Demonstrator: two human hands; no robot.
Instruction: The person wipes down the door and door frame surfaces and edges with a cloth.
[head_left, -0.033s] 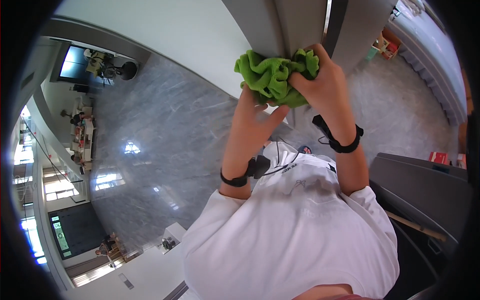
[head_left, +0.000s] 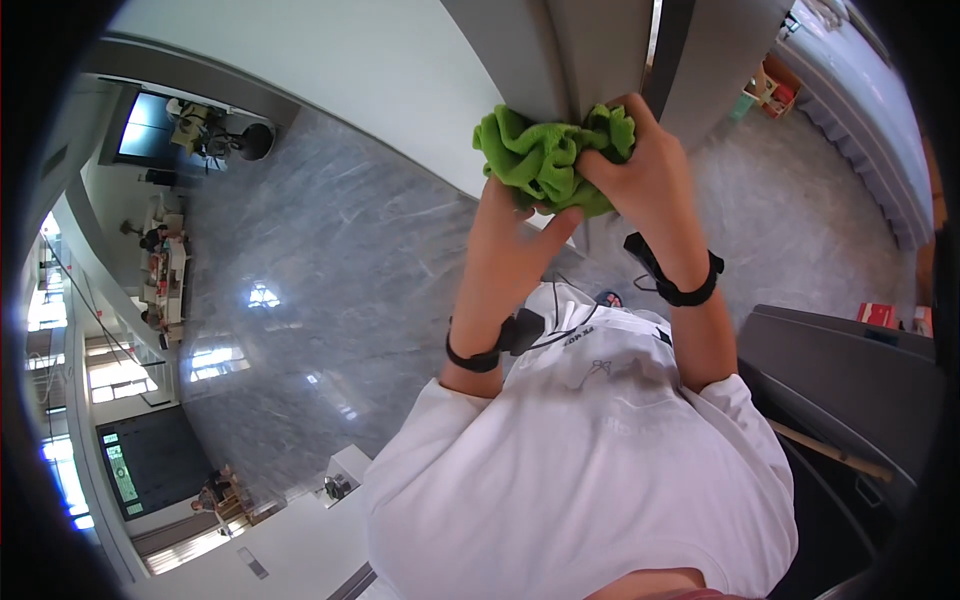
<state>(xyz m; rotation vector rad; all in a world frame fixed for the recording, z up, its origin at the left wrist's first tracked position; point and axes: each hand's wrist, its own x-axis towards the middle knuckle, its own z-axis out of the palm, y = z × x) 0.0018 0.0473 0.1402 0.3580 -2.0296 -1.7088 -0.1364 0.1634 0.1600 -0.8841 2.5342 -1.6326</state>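
A crumpled green cloth (head_left: 540, 155) is bunched up against the grey door frame (head_left: 605, 60) in front of me. My right hand (head_left: 645, 165) is closed on its right side, with the thumb pressed into the folds. From below, my left hand (head_left: 510, 240) meets the cloth's left part. The left fingers go behind the cloth and are mostly hidden, while the thumb stands away from them. A black strap with a small dark device sits on each wrist.
A white panel (head_left: 330, 70) adjoins the frame on the left. Glossy grey floor (head_left: 330, 230) spreads out at left. To the right are a grey case-like object (head_left: 850, 370), a pleated pale cover (head_left: 850, 120) and a box of red items (head_left: 775, 88). People sit far left.
The cloth and both hands have shifted very slightly, a little lower in the picture. My hold on the cloth looks the same.
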